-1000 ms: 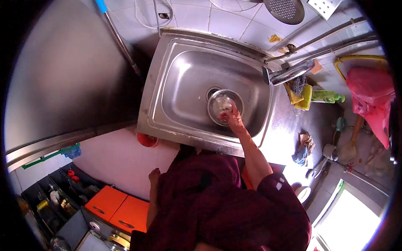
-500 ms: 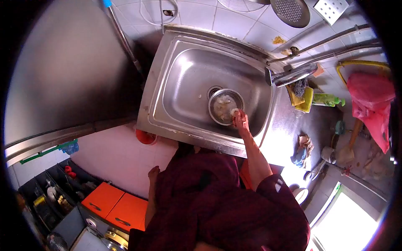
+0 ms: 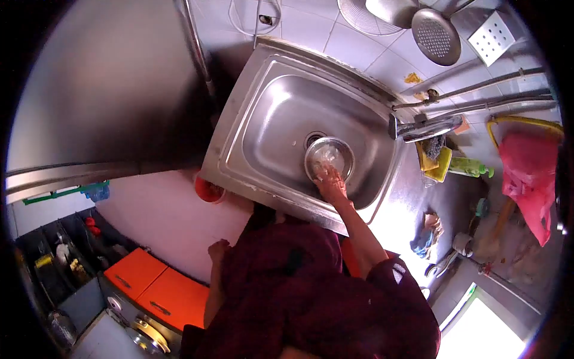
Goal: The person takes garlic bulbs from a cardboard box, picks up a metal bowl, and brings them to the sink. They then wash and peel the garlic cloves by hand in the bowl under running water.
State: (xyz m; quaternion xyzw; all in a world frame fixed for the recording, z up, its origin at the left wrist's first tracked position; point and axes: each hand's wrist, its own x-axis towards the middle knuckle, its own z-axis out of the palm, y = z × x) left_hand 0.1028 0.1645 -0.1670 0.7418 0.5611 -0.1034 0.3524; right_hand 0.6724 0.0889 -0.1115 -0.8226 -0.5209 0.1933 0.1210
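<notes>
A round metal bowl (image 3: 349,157) stands in the stainless steel sink (image 3: 272,122), close beside the drain (image 3: 314,139). Pale, whitish pieces (image 3: 327,154) lie in the bowl, apparently in water; I cannot make out their kind. My right hand (image 3: 330,184) reaches over the bowl's near rim, fingers stretched out and apart, with the tips among the pieces. Nothing shows gripped in it. Away from the sink, my left hand (image 3: 219,250) hangs at my side with its fingers curled in, and nothing shows in it.
A tap (image 3: 436,128) juts in over the sink's right side. Sponges (image 3: 439,164) and a green bottle (image 3: 469,167) sit beyond it. On the right counter lies a crumpled cloth (image 3: 428,236). A red bucket (image 3: 209,189) stands below the sink's left corner.
My right hand has gone from closed fingertips around a pale piece at the bowl's rim to spread fingers reaching into the bowl. The view has shifted slightly. My left hand still hangs at my side.
</notes>
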